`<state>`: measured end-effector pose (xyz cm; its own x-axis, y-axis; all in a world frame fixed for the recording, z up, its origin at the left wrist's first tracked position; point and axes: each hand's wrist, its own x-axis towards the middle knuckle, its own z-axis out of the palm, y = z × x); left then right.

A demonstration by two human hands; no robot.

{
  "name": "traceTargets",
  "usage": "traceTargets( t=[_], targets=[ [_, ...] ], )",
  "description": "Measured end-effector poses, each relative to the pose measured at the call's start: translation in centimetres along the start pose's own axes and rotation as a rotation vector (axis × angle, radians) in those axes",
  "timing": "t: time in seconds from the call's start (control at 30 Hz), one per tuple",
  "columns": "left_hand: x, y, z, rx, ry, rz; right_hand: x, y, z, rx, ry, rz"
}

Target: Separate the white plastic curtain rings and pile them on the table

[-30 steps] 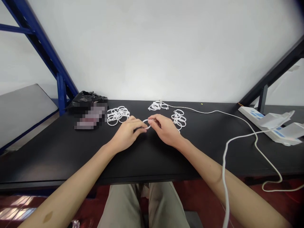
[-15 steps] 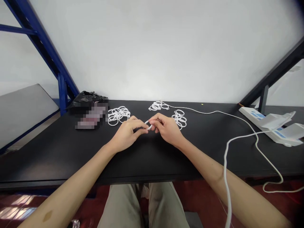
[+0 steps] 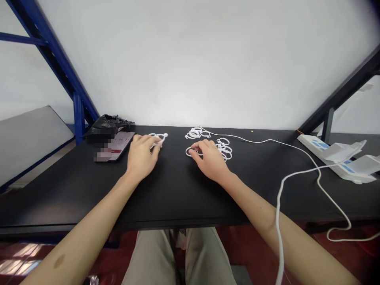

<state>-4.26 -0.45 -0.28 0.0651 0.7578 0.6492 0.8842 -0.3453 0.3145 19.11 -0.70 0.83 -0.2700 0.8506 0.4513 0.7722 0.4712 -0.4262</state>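
My left hand point(image 3: 143, 154) reaches over the left pile of white rings point(image 3: 152, 134), which it mostly hides. Its thumb and index finger close on a white ring point(image 3: 161, 138) with a small round knob at its edge. My right hand point(image 3: 211, 158) is lowered close to the black tabletop. A white plastic ring point(image 3: 187, 152) shows at its thumb and index fingertips, pinched between them and lying nearly flat. Just right of this hand is another pile of white rings point(image 3: 227, 149). Behind it, near the wall, sits a middle group of knobbed rings point(image 3: 194, 133).
A phone point(image 3: 123, 144), partly blurred, and a black plastic bag point(image 3: 111, 120) lie at the left. White cable point(image 3: 282, 198) crosses the right side and passes over my right forearm. A white device with blue panels point(image 3: 335, 158) stands at the right. The wall point(image 3: 208, 79) bounds the table's back.
My hands have parted from the ring they held together. The left moved left onto its pile; the right went down to the tabletop with a ring at its fingertips.
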Motion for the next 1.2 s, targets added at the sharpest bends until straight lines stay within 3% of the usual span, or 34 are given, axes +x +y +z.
traceTargets(
  t=[0.17,0.3,0.4,0.5,0.57,0.73,0.93,1.2],
  targets=[
    [0.5,-3.0,0.0,0.159,0.065,-0.173,-0.2,0.7,0.4,-0.163,-0.127,-0.078],
    [0.5,-3.3,0.3,0.218,-0.026,-0.229,-0.1,0.8,0.5,-0.183,-0.15,-0.122],
    [0.4,-2.9,0.2,0.206,-0.029,-0.22,0.0,0.5,0.2,-0.158,-0.115,-0.118],
    [0.2,-1.7,-0.2,0.157,0.024,-0.152,-0.1,0.1,0.0,-0.074,-0.108,-0.106],
    [-0.1,-0.5,-0.3,0.072,0.02,-0.032,-0.2,-0.2,-0.1,-0.007,-0.142,-0.114],
    [-1.0,2.8,0.1,-0.21,-0.218,0.244,-0.2,-0.4,-0.1,0.119,-0.145,-0.117],
    [-1.3,3.2,0.7,-0.289,-0.337,0.279,-0.2,-0.7,0.0,0.285,-0.124,-0.154],
    [-1.2,3.4,0.5,-0.279,-0.396,0.322,-0.2,-1.0,0.1,0.352,-0.077,-0.064]
  ],
)
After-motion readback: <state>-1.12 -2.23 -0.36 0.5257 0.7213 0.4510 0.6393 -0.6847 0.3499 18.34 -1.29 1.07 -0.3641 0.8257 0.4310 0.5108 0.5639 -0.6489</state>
